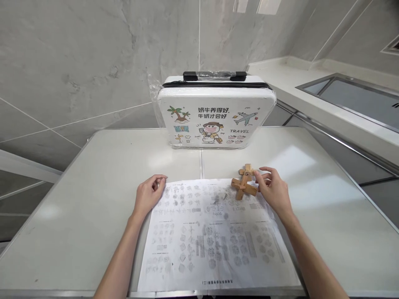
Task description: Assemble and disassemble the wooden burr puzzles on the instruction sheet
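My left hand [151, 192] rests at the upper left corner of a large printed paper sheet [218, 230]. Its fingers are curled and the tips pressed together; whether they pinch the paper edge is hidden. Near the sheet's upper right corner lies an interlocking wooden puzzle [245, 187], made of crossed light-brown sticks with dark letters on some faces. My right hand [272, 187] is beside it on the right. Its thumb tip meets or nearly meets the end of one upper stick, while the index finger curves apart from the thumb.
A white case [218, 97] with cartoon drawings and a black handle, wrapped in clear plastic, stands upright at the back of the white table [77, 199]. Behind it rises a grey tiled wall [93, 50]. To the right runs a pale counter [311, 85] with a dark inset panel.
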The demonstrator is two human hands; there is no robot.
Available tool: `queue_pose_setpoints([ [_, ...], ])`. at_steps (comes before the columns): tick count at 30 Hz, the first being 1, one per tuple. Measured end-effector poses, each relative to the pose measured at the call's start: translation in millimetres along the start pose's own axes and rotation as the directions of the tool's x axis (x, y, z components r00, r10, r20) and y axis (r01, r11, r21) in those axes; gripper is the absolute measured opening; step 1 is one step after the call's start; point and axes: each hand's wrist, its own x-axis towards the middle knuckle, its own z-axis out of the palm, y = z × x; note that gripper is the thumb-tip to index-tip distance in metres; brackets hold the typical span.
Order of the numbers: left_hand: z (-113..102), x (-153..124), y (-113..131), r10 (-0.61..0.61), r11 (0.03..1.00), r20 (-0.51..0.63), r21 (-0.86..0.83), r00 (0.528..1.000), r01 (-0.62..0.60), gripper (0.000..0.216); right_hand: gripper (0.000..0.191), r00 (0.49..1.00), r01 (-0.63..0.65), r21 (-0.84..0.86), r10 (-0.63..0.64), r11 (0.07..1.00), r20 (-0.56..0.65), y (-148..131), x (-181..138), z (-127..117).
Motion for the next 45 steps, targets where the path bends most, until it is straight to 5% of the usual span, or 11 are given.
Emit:
queue_pose_setpoints([
  [8, -0.8, -0.9, 0.0, 0.009, 1.0, 0.003, -0.002, 1.0, -0.009, 0.03, 0.05, 0.982, 0.124, -0.028, -0.126, 0.992, -0.141, 0.8, 9.0, 8.5],
  [12, -2.0, -3.9, 6.2, 0.056, 0.998, -0.026, -0.003, 0.998, -0.056, 0.032, 0.045, 0.934, 0.257, 0.068, -0.23, 0.964, -0.273, -27.0, -4.7, -4.4],
  [15, -0.1, -8.3, 23.8, 0.081, 0.993, -0.024, -0.086, 0.996, -0.083, 0.031, 0.037, 0.932, 0.324, 0.207, -0.274, 0.923, -0.236, -55.8, -24.3, -6.8],
  [19, 8.0, -14.1, 58.6, 0.124, 0.926, 0.181, -0.375, 0.976, -0.048, 0.038, 0.026, 0.924, 0.375, 0.322, -0.377, 0.87, -0.057, -84.0, -52.1, 12.6],
  [25, 28.5, -21.9, 88.3, 0.365, 0.677, 0.413, -0.733, 0.834, 0.067, 0.079, 0.01, 0.853, 0.47, 0.427, -0.521, 0.773, 0.004, -89.4, -76.3, 63.6],
  [31, 51.3, -29.4, 81.3, 0.222, 0.515, 0.463, -0.803, 0.858, 0.3, 0.071, 0.019, 0.869, 0.37, 0.512, -0.484, 0.775, 0.104, -79.8, -81.6, 85.4],
  [37, 50.4, -29.1, 74.1, 0.192, 0.53, 0.392, -0.813, 0.9, 0.241, 0.071, 0.026, 0.874, 0.238, 0.588, -0.434, 0.773, 0.218, -76.5, -77.8, 83.2],
  [45, 41.0, -32.5, 71.6, 0.272, 0.628, 0.407, -0.762, 0.872, 0.16, 0.071, 0.044, 0.653, -0.182, 0.64, -0.395, 0.747, 0.646, -71.7, -71.4, 76.0],
])
